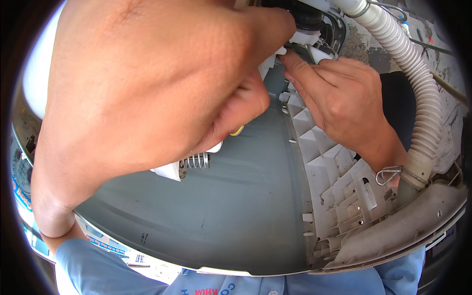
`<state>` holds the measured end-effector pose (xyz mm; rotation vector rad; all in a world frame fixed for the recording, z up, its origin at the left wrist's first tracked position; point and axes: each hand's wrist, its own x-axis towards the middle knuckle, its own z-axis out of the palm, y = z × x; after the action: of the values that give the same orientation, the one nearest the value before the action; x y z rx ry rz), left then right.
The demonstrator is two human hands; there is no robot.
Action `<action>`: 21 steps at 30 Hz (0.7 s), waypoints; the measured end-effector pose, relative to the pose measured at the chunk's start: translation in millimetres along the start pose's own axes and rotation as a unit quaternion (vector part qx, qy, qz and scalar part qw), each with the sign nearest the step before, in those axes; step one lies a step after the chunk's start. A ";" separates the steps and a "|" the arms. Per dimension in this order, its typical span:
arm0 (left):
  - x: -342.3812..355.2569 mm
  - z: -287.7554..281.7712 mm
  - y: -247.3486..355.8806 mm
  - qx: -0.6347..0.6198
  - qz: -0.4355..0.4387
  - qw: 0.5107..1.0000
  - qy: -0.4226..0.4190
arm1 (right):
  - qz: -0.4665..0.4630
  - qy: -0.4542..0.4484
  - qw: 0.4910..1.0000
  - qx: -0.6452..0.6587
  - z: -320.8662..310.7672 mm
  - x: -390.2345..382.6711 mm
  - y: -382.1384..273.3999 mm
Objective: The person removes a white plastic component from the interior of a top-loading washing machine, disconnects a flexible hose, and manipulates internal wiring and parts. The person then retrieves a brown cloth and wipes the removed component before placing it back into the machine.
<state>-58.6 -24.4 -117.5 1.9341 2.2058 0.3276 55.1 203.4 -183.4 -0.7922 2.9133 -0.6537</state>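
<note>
My left hand (162,88) fills the upper left, very close to the camera, fingers curled and reaching to a white plastic fitting (307,39) at the top of a grey appliance panel (236,196). My right hand (339,98) comes in from the right, its fingertips pinching the same white fitting beside a black round part (307,17). What my left fingers hold is hidden behind the hand.
A white corrugated drain hose (418,78) curves down the right side, held by a wire clamp (391,173). A ribbed white plastic frame (334,182) runs beside the panel. A metal spring (196,160) shows under my left hand. My blue shirt (98,270) is below.
</note>
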 end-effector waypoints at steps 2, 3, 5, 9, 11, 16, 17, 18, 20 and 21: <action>0.2 0.2 3.4 0.002 -0.006 1.000 0.000 | -0.009 -0.027 1.000 -0.002 -1.4 -2.6 -1.6; -0.1 1.7 3.9 0.002 -0.007 1.000 0.000 | -0.015 -0.035 0.999 0.004 -1.3 -2.2 -3.6; 1.4 3.9 5.3 0.003 -0.007 1.000 0.002 | -0.022 -0.050 0.999 0.006 -2.0 -2.6 -4.7; 2.5 4.1 8.9 0.001 -0.021 1.000 0.013 | -0.025 -0.107 0.994 0.022 -9.9 0.3 -1.4; 3.2 1.6 6.5 0.005 -0.029 0.999 0.017 | 0.011 -0.141 0.983 0.117 -11.8 4.8 3.2; 2.8 -5.5 0.7 0.008 -0.040 0.999 0.032 | 0.156 -0.232 0.910 0.306 -33.1 30.7 2.5; 1.3 -9.2 3.9 0.011 -0.046 0.998 0.028 | 0.153 -0.220 0.908 0.322 -26.2 27.6 8.0; 2.3 -10.8 3.0 0.011 -0.052 0.998 0.027 | 0.173 -0.230 0.899 0.330 -24.2 27.6 6.6; 1.5 -17.1 4.1 0.013 -0.059 0.998 0.018 | 0.205 -0.249 0.883 0.343 -20.3 33.6 4.9; 4.0 -20.1 5.1 0.012 -0.059 0.998 0.015 | 0.163 -0.239 0.897 0.334 -16.3 27.9 6.5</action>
<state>-60.0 -20.7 -96.8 1.8129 2.3418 0.3147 25.3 200.9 -169.7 -0.3041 2.0804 -1.1260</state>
